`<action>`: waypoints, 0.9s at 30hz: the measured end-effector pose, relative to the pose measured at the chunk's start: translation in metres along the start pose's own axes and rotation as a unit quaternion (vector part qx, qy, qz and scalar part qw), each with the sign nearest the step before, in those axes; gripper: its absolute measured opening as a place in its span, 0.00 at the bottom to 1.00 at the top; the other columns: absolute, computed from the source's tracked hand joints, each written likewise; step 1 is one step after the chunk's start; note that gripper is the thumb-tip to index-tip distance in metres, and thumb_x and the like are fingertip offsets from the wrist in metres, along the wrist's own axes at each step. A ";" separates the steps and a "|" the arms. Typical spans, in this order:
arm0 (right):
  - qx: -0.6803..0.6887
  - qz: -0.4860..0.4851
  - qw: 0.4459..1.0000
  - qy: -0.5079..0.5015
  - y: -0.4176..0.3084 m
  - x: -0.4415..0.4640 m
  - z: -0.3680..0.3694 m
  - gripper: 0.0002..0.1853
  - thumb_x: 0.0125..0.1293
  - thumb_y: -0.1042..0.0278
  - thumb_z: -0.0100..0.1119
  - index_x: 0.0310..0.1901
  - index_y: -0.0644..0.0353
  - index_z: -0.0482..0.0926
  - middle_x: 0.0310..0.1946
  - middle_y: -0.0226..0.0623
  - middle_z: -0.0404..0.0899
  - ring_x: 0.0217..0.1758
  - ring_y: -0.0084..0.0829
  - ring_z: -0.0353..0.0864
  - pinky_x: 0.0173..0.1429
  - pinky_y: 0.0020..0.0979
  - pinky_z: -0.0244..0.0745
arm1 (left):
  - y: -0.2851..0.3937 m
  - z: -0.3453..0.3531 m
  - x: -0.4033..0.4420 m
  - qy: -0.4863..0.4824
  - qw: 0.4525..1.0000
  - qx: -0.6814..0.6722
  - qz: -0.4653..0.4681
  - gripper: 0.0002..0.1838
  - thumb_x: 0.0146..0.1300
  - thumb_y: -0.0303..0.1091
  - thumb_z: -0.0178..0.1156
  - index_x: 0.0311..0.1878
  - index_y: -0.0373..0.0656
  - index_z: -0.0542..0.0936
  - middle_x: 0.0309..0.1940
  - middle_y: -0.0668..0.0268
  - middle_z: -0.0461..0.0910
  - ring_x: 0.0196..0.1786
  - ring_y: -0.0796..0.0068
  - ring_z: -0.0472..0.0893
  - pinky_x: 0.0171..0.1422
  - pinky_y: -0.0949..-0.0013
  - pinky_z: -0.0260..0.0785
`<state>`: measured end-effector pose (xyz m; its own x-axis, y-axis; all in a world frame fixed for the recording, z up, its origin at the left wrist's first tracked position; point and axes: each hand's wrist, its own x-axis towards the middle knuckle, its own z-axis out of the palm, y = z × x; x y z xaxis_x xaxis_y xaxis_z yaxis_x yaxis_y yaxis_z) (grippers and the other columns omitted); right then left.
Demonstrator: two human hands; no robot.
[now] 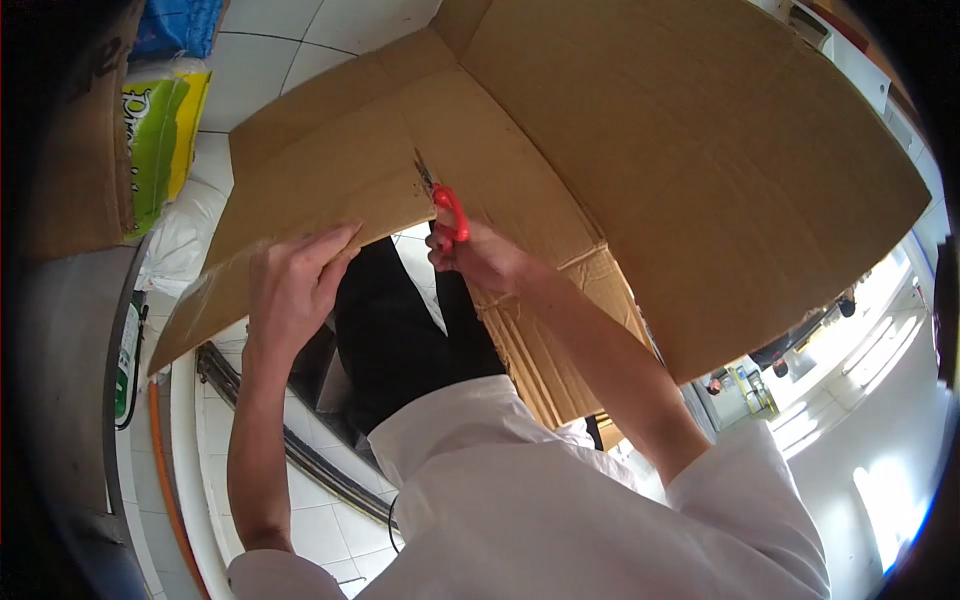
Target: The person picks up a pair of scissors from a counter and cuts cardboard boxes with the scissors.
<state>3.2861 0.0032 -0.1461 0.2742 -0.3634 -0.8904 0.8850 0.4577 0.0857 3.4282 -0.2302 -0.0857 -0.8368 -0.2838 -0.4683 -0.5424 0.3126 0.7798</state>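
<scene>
A large sheet of brown cardboard with fold lines spreads out in front of me. My right hand is closed round the red handles of a pair of scissors. Their dark blades lie at the cardboard, pointing away from me, beside its near edge. My left hand grips that near edge further left, the fingers on top and the thumb by the rim. A tall cardboard panel rises on the right, joined along a crease.
Green and yellow bags and a white plastic bag stand at the left, near a brown carton. An orange hose runs down the lower left. White floor tiles show below. People appear small at the far right.
</scene>
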 end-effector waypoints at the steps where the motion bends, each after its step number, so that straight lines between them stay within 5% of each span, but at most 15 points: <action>1: 0.000 -0.001 1.000 -0.003 -0.004 -0.003 0.006 0.24 0.64 0.37 0.63 0.31 0.49 0.70 0.28 0.24 0.70 0.33 0.26 0.72 0.46 0.31 0.68 | -0.002 -0.004 0.001 0.001 1.000 0.003 0.000 0.12 0.59 0.27 0.65 0.47 0.40 0.86 0.39 0.54 0.86 0.40 0.56 0.86 0.44 0.61 0.76; 6: 0.031 0.036 0.998 0.049 -0.007 -0.006 0.012 0.32 0.60 0.22 0.53 0.30 0.48 0.68 0.26 0.24 0.69 0.33 0.28 0.72 0.49 0.36 0.68 | -0.002 -0.006 -0.006 -0.017 1.000 -0.013 -0.017 0.13 0.57 0.25 0.66 0.47 0.39 0.85 0.41 0.54 0.86 0.41 0.57 0.86 0.46 0.62 0.77; 22: -0.030 0.066 0.997 0.039 -0.007 -0.027 0.019 0.36 0.58 0.17 0.50 0.27 0.50 0.66 0.26 0.32 0.71 0.33 0.32 0.75 0.44 0.34 0.71 | 0.000 0.003 -0.007 0.001 1.000 -0.018 0.006 0.14 0.56 0.23 0.66 0.47 0.39 0.85 0.42 0.54 0.86 0.44 0.58 0.86 0.48 0.61 0.78; 25: -0.043 0.091 0.993 0.060 -0.010 0.005 0.004 0.36 0.59 0.19 0.50 0.29 0.52 0.69 0.26 0.31 0.71 0.32 0.31 0.74 0.41 0.32 0.71 | -0.001 0.013 -0.012 -0.012 0.999 0.003 0.034 0.14 0.56 0.23 0.66 0.47 0.39 0.85 0.42 0.55 0.86 0.44 0.58 0.86 0.48 0.61 0.79; 27: -0.036 0.083 0.993 0.082 -0.021 0.018 0.004 0.31 0.71 0.28 0.40 0.46 0.51 0.77 0.39 0.30 0.79 0.41 0.27 0.77 0.43 0.31 0.73 | -0.003 0.016 -0.016 -0.001 1.000 0.006 0.025 0.14 0.56 0.24 0.66 0.47 0.39 0.85 0.42 0.56 0.86 0.44 0.58 0.86 0.48 0.61 0.79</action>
<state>3.2737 -0.0161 -0.1618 0.3431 -0.1442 -0.9282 0.8022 0.5591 0.2097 3.4420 -0.2120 -0.0872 -0.8625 -0.2663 -0.4303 -0.5015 0.3364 0.7971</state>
